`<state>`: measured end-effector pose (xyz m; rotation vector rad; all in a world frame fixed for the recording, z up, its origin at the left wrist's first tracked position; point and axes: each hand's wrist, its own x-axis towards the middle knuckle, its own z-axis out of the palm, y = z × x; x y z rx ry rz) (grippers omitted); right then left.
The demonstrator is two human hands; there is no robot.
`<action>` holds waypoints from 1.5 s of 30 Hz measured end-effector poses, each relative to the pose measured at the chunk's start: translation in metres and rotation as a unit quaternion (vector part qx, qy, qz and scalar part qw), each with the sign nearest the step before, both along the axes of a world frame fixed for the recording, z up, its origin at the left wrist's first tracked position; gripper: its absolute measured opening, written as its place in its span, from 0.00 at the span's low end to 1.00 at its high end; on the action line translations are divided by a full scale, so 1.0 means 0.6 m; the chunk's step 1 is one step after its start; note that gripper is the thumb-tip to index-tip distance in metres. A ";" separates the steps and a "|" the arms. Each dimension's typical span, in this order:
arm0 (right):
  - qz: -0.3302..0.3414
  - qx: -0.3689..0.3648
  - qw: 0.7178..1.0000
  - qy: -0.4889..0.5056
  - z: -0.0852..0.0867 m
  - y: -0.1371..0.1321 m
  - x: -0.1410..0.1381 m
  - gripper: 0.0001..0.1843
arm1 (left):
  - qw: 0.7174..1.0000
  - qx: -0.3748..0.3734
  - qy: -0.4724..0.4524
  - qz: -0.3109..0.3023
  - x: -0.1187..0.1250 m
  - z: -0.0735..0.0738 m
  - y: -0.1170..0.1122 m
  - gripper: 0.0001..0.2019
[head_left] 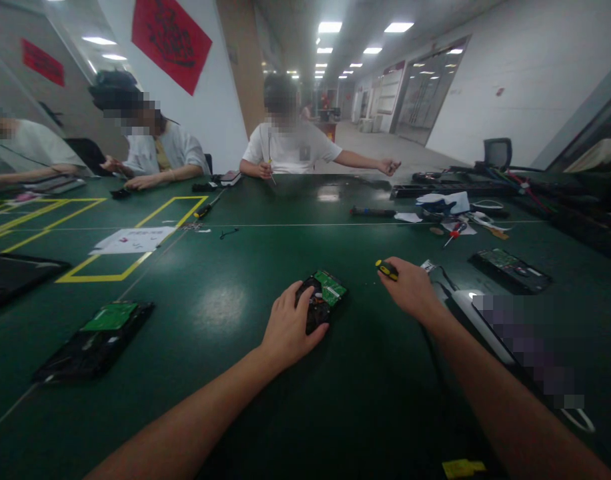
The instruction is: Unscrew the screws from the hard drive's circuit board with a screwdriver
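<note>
A black hard drive with a green circuit board on top lies on the dark green table, straight ahead of me. My left hand rests on its near left side, with fingers curled over the drive's edge. My right hand is to the right of the drive, closed around a screwdriver with a yellow and black handle. Only the handle end shows above my fingers.
Another hard drive lies at the near left and a third at the right. Tools, cloths and cables clutter the far right. Yellow tape squares hold a paper sheet. Three people sit at the far edge; one holds a screwdriver.
</note>
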<state>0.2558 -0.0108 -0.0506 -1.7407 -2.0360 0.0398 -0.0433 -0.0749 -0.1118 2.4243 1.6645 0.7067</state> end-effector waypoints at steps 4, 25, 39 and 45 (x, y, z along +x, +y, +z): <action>0.049 0.024 0.999 -0.007 -0.002 0.008 -0.043 0.05 | 1.000 0.005 0.005 0.003 0.013 0.007 -0.016 0.42; 0.084 0.002 0.993 0.079 -0.063 -0.002 -0.045 0.11 | 0.986 -0.044 -0.158 0.013 0.012 0.009 0.076 0.26; 0.119 -0.006 0.990 0.081 -0.081 0.004 -0.062 0.08 | 0.990 -0.050 -0.125 -0.049 0.030 -0.009 0.192 0.24; 0.102 0.000 0.991 0.080 -0.084 0.003 -0.062 0.06 | 0.989 -0.045 -0.132 -0.055 0.030 -0.009 0.191 0.25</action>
